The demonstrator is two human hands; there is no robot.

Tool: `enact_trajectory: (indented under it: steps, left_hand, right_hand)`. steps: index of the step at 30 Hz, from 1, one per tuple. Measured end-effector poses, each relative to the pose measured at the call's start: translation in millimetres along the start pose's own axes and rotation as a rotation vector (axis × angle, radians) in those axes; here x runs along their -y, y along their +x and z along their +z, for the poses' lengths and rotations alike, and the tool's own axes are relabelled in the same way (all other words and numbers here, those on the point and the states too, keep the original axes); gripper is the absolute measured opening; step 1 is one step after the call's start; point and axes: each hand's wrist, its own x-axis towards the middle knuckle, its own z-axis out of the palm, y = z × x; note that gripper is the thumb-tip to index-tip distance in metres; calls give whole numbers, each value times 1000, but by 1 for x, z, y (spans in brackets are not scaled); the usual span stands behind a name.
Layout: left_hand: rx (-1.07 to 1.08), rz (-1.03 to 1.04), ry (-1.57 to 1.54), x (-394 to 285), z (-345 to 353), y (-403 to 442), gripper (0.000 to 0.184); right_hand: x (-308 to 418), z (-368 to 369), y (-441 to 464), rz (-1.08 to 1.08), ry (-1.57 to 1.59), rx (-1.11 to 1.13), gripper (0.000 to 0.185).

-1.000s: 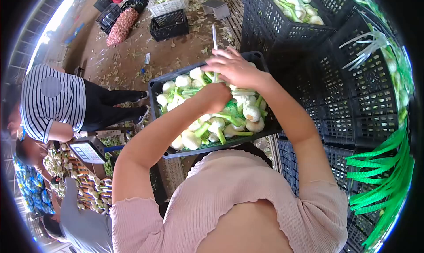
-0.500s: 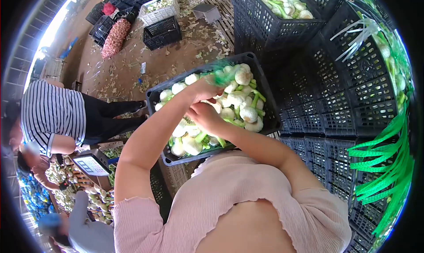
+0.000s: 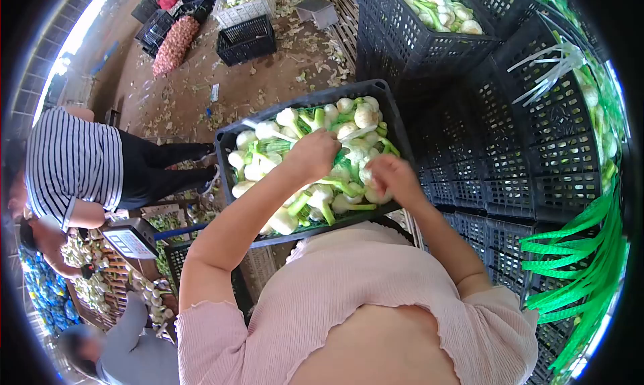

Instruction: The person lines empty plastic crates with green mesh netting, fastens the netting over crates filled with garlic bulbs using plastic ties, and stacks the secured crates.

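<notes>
A black crate [image 3: 397, 126] full of white bulbs with cut green stems [image 3: 322, 196] stands in front of me. Over its middle, my left hand [image 3: 314, 155] is closed around something I cannot make out, with green netting [image 3: 341, 161] beside it. A pale strip [image 3: 354, 134] runs out to the right from near its fingers. My right hand [image 3: 392, 177] hovers at the crate's right part, its fingers curled and partly apart, with nothing visible in them.
Stacked black crates [image 3: 496, 143] rise on the right, with green net strips [image 3: 583, 257] and white ties [image 3: 550, 69] hanging there. At left stand a person in stripes [image 3: 74, 163], a scale [image 3: 131, 241] and another person in grey [image 3: 134, 345].
My right hand has moved away from my left, toward the crate's right side. The green netting that was lifted in my left hand now lies lower among the bulbs.
</notes>
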Motion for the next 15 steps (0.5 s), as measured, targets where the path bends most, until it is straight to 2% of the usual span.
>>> enact_trajectory:
  steps: [1, 5, 6, 9, 11, 12, 13, 14, 15]
  left_hand:
    - [-23, 0, -14, -4, -2, -1, 18]
    - [-72, 12, 11, -6, 3, -4, 17]
    - [57, -63, 53, -7, 1, -4, 15]
    - [-180, -62, -92, -11, -2, -9, 17]
    - [-258, -126, -108, -15, 3, -15, 12]
    - [-336, -156, -168, -16, 7, -18, 13]
    - [-414, -187, -229, -15, 14, -22, 14]
    - [-369, -252, -214, -11, 26, -22, 16]
    - [-329, -214, -120, -6, 35, -22, 16]
  right_hand:
    - [1, -11, 7, -142, 65, -147, 21]
    - [25, 20, 50, -219, 59, -143, 25]
    - [29, 25, 61, -240, 53, -116, 26]
    - [52, 28, 88, -281, 122, -52, 28]
    - [63, 21, 111, -148, 145, 2, 30]
    - [69, 21, 123, -150, -24, 15, 29]
    - [71, 18, 139, -169, -122, 168, 27]
    - [79, 23, 149, -149, -285, 301, 26]
    - [87, 31, 159, -129, -449, 432, 26]
